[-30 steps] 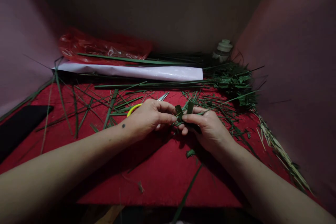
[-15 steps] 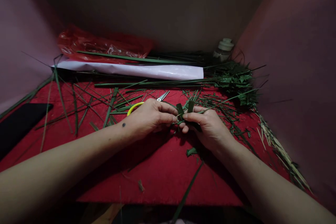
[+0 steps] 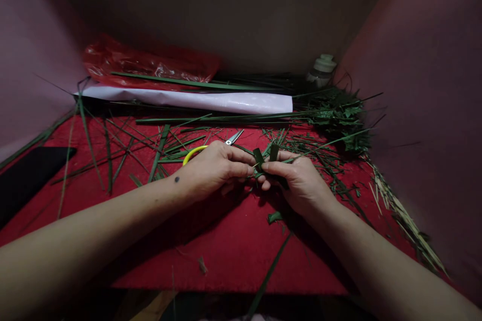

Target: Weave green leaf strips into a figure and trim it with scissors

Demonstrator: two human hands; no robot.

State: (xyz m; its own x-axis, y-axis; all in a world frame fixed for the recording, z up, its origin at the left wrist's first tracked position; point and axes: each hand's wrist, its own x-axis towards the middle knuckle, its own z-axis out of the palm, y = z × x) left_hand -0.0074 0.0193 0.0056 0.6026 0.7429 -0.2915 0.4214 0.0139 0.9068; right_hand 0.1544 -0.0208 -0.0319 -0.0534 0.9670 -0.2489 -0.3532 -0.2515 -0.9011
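Both hands meet over the middle of the red-covered table (image 3: 169, 256), fingers closed on folded green leaf strips (image 3: 258, 156). My left hand (image 3: 223, 166) pinches the left side of the strips, fingertips pressed together. From the other side, my right hand (image 3: 301, 175) grips them between thumb and fingers; two short flat ends stick up above its thumb. How the strips are folded is partly hidden by the fingers. Just behind my left hand lie scissors with a yellow handle (image 3: 193, 153), blades pointing away to the right. Below my right hand rests a small green leaf piece (image 3: 274, 217).
At the back are a red plastic bag (image 3: 150, 62), a white rolled sheet (image 3: 196, 99), a bottle (image 3: 322, 70) and a leafy green bunch (image 3: 341, 118). Leaf scraps (image 3: 316, 148) litter the table. A black flat object (image 3: 33, 175) lies left; pale thin sticks (image 3: 408, 220) lie right.
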